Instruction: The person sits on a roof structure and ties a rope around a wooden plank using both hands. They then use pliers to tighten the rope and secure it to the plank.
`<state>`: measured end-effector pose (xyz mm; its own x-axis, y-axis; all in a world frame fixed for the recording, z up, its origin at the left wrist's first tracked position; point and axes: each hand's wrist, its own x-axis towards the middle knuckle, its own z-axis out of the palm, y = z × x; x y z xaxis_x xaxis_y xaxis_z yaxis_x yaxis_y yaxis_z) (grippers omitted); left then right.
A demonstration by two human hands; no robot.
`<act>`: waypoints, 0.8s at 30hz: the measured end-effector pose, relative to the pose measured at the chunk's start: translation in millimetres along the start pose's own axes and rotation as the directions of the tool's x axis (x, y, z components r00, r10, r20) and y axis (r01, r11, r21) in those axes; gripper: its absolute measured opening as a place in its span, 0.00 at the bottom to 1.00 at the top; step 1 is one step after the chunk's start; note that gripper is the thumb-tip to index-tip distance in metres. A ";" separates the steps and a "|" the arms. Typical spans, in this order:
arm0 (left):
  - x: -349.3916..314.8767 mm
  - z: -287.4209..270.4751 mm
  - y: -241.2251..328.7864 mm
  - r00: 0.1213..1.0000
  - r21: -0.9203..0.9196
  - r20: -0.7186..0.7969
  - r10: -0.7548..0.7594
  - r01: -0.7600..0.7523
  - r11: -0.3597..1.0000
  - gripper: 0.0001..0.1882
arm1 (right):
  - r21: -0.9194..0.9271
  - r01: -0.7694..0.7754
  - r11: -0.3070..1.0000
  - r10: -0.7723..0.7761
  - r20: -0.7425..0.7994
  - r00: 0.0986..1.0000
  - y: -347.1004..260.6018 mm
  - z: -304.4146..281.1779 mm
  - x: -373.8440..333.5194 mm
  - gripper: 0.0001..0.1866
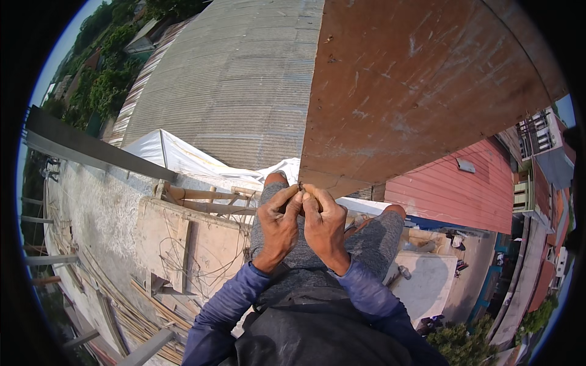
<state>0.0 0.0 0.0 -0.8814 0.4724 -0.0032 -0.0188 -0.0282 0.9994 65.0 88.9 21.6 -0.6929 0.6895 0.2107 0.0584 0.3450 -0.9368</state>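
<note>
Both hands meet at the brown panel's (421, 79) lower corner. Left hand (278, 229) and right hand (325, 226) fingers (287, 198) pinch together on something tiny — too small to tell.

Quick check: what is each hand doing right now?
Left hand: fingers pinched together at the brown panel's lower corner; what it grips is too small to tell.
Right hand: the same, fingertips meeting the left's.
</note>
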 end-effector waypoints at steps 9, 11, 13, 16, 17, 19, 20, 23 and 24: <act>12.7 -15.9 6.0 0.925 0.378 0.155 0.347 -0.380 0.844 0.09 | -0.333 0.384 0.861 -0.378 0.086 0.922 13.6 -17.0 10.3 0.09; 11.0 -15.4 7.6 0.933 0.364 0.142 0.331 -0.361 0.859 0.09 | -0.300 0.395 0.869 -0.386 0.090 0.918 17.9 -17.6 13.0 0.09; 8.5 -14.1 8.8 0.933 0.393 0.166 0.321 -0.361 0.846 0.09 | -0.271 0.412 0.870 -0.411 0.064 0.910 21.3 -17.4 15.3 0.08; 9.4 -11.1 8.5 0.925 0.371 0.172 0.339 -0.380 0.847 0.09 | -0.292 0.412 0.863 -0.422 0.032 0.906 23.2 -17.7 14.7 0.06; 9.8 -9.9 7.8 0.922 0.343 0.168 0.348 -0.386 0.857 0.09 | -0.306 0.405 0.862 -0.418 0.024 0.908 23.3 -18.0 13.8 0.05; 6.7 -8.0 6.2 0.914 0.356 0.181 0.363 -0.405 0.842 0.10 | -0.338 0.386 0.858 -0.400 0.030 0.916 22.4 -16.0 9.5 0.05; 5.2 -7.5 4.9 0.918 0.360 0.178 0.354 -0.396 0.845 0.10 | -0.350 0.374 0.859 -0.388 0.033 0.921 22.0 -14.3 7.5 0.04; 3.3 -4.5 -2.7 0.891 0.346 0.184 0.416 -0.455 0.821 0.15 | -0.335 0.358 0.872 -0.380 0.000 0.925 22.7 -10.8 4.6 0.04; 3.1 -4.3 -5.5 0.884 0.351 0.178 0.432 -0.467 0.812 0.15 | -0.317 0.352 0.880 -0.375 -0.013 0.927 23.1 -8.7 2.9 0.04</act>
<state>-4.7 -2.2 -5.6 -0.7034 0.5626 0.4344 0.5621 0.0662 0.8244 70.6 104.5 3.0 -0.6550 0.5176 0.5505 0.0354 0.7488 -0.6619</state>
